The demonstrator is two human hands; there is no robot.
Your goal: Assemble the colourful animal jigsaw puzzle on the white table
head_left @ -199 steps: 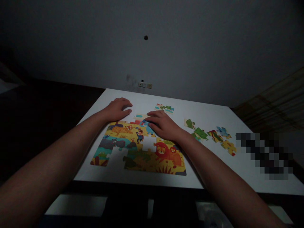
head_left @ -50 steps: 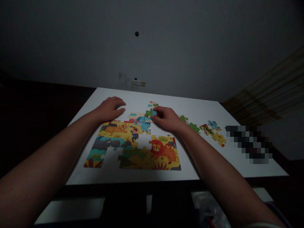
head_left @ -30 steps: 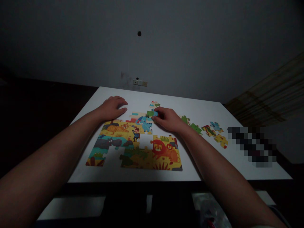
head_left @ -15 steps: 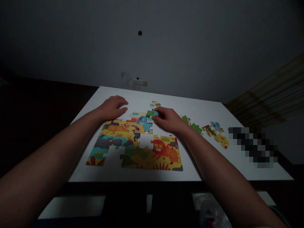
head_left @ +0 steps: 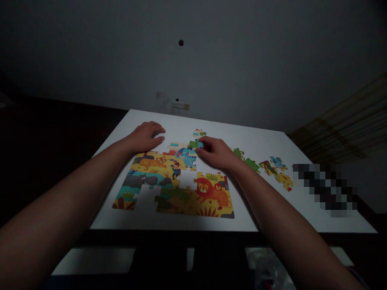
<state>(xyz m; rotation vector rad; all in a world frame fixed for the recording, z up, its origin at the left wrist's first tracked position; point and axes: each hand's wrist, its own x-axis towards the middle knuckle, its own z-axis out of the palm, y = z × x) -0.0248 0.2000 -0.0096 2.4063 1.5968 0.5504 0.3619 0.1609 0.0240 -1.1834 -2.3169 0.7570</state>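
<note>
A partly joined jigsaw puzzle (head_left: 178, 201) with a lion, hippo, leopard and elephant lies on the white table (head_left: 248, 135), with gaps near its middle and lower left. Between thumb and fingers, my right hand (head_left: 216, 152) pinches a green and blue puzzle piece (head_left: 195, 145) at the puzzle's upper right, over the elephant part. My left hand (head_left: 146, 137) rests on the table by the upper left edge, fingers loosely curved and apart, holding nothing. A loose puzzle piece (head_left: 198, 132) lies just beyond the held one.
Several loose puzzle pieces (head_left: 276, 169) lie right of my right forearm. A pixelated dark object (head_left: 325, 189) sits at the table's right side. Beyond the table stands a grey wall with a socket strip (head_left: 180, 105). A clear plastic bag (head_left: 272, 268) is below the front edge.
The view has shifted slightly, moving everything a little to the right in the picture. Both hands keep nearly the same pose, the right one still pinching the puzzle piece.
</note>
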